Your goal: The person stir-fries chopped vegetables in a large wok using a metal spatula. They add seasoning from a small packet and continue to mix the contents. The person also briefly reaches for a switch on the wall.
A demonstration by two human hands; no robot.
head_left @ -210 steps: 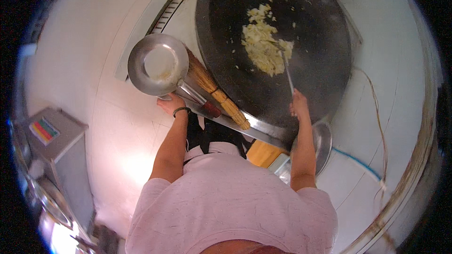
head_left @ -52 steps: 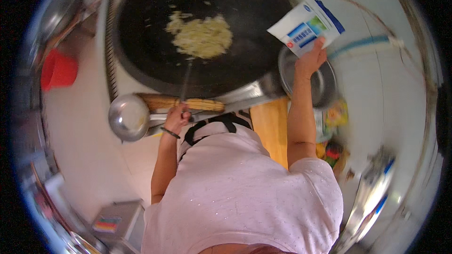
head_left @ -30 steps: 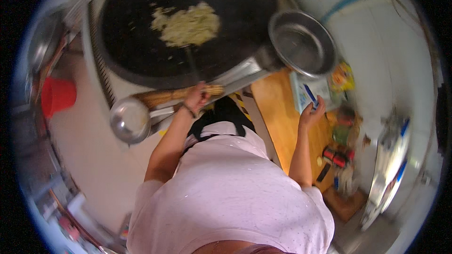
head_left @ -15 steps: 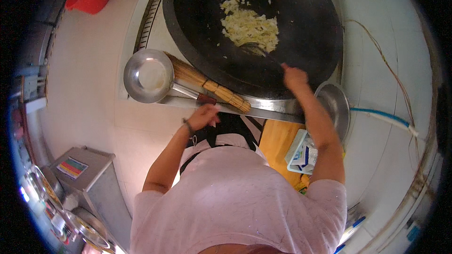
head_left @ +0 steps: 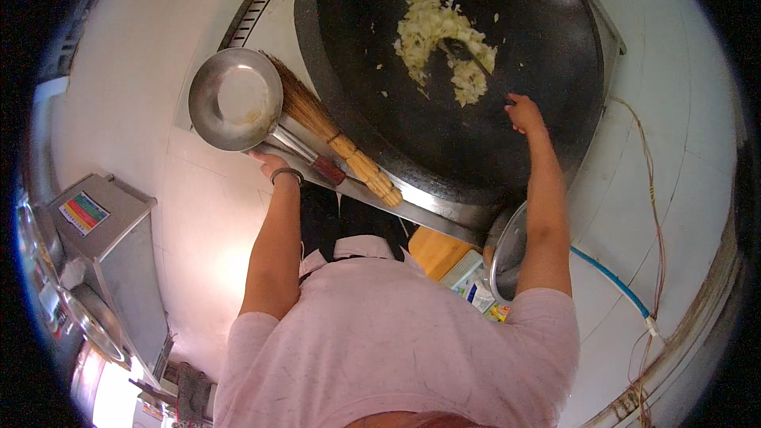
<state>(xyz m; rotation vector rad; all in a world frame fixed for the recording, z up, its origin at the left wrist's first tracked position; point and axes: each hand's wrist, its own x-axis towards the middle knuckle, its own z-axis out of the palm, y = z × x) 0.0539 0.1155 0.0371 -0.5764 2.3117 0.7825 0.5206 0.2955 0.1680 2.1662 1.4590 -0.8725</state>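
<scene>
My right hand (head_left: 525, 114) is closed on the handle of a dark spatula (head_left: 480, 64) whose head rests among pale chopped pieces (head_left: 430, 25), apparently cabbage, in a large black wok (head_left: 547, 47). The food lies in a loose curved heap with scattered bits around it. My left hand (head_left: 272, 163), fingers stretched out, is just under the rim of a metal pan (head_left: 238, 99) with a wooden-ended handle. Whether the fingertips touch the rim I cannot tell. The pan is tilted slightly, with a little residue inside.
A bundled straw brush (head_left: 353, 158) lies between pan and wok on the stove edge. By my right forearm stands a metal bowl (head_left: 507, 257), with a wooden surface (head_left: 436, 252) below. A blue hose (head_left: 610, 276) runs along the right. A grey metal cabinet (head_left: 119, 230) is at left.
My right hand has pushed the spatula away into the heap, spreading and splitting the food. My left hand has moved left from the pan's handle end to near its bowl. The view has shifted.
</scene>
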